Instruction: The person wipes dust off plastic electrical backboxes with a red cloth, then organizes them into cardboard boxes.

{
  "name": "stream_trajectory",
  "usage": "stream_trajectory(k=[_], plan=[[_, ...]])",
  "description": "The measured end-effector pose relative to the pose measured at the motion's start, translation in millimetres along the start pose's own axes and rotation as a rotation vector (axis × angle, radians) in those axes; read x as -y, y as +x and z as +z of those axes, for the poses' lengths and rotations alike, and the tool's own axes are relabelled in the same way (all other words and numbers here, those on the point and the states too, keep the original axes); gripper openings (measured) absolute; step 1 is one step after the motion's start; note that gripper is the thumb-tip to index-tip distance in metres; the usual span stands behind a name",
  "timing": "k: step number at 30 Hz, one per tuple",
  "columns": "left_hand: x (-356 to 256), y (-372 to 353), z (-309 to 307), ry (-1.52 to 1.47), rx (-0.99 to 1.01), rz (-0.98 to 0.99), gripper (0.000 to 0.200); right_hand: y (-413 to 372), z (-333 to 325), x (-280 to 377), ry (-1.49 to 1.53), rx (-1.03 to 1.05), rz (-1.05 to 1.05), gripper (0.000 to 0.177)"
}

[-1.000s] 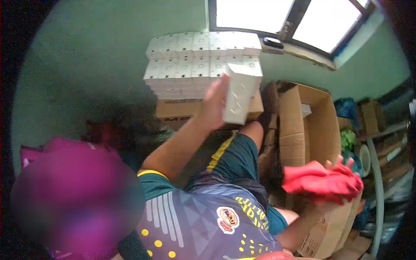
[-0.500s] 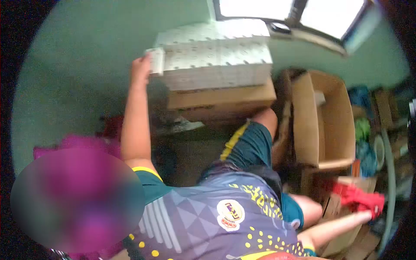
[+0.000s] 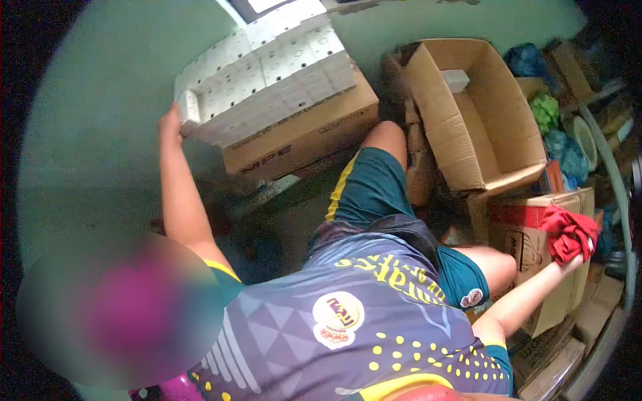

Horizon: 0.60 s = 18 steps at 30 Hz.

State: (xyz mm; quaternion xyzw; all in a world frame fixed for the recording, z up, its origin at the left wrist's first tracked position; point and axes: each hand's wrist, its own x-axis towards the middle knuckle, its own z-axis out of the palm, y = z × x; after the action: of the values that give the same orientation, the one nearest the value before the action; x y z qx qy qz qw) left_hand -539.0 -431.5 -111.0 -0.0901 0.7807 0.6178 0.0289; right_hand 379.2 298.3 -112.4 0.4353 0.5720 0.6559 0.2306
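My left hand [image 3: 171, 125] is at the left end of a stack of white boxes [image 3: 267, 77], its fingers closed on a small white box [image 3: 190, 109] that stands against the stack. Under the stack is a brown cardboard carton [image 3: 301, 130] with printing on its side. On the right, my right hand [image 3: 574, 259] grips a bunched red cloth [image 3: 568, 232], beside a closed carton [image 3: 528, 247] with a red printed band. Most of its fingers are hidden by the cloth.
An open cardboard box [image 3: 445, 134] with one white box [image 3: 456, 81] inside stands right of the stack. Beyond it are blue and green plastic bags [image 3: 545, 112], a tape roll [image 3: 584, 144] and a grey curved pipe [image 3: 612, 157]. A blurred oval covers the lower left.
The view has turned, so the stack and open box appear further left. The small white box is still in my left hand, and the red cloth in my right hand looks more bunched and higher in view.
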Motion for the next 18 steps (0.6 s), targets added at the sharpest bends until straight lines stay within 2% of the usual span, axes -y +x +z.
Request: stream_trajectory(k=[1, 4, 6, 12, 16, 18], plan=[[5.5, 6.6, 1.2, -0.007, -0.05, 0.026, 0.069, -0.7, -0.7, 1.8, -0.011, -0.003, -0.006, 0.038], [-46.2, -91.5, 39.3, 0.182, -0.19, 0.046, 0.065, -4.8, 0.5, 2.1, -0.042, -0.005, -0.01, 0.036], [-25.4, -55.0, 28.7, 0.139, -0.174, 0.039, 0.063, -6.9, -0.2, 1.6, -0.058, 0.0, -0.011, 0.036], [-17.9, -35.9, 22.9, 0.132, -0.103, 0.051, 0.061, -9.0, -0.4, 5.0, -0.076, 0.007, -0.017, 0.034], [-23.2, -43.3, 23.8, 0.112, -0.095, 0.001, 0.062, -6.1, -3.7, 7.3, -0.083, 0.008, -0.027, 0.032], [-38.6, -72.3, 34.9, 0.162, -0.137, -0.003, 0.062, -5.5, -1.3, 7.1, -0.087, 0.005, -0.03, 0.032]])
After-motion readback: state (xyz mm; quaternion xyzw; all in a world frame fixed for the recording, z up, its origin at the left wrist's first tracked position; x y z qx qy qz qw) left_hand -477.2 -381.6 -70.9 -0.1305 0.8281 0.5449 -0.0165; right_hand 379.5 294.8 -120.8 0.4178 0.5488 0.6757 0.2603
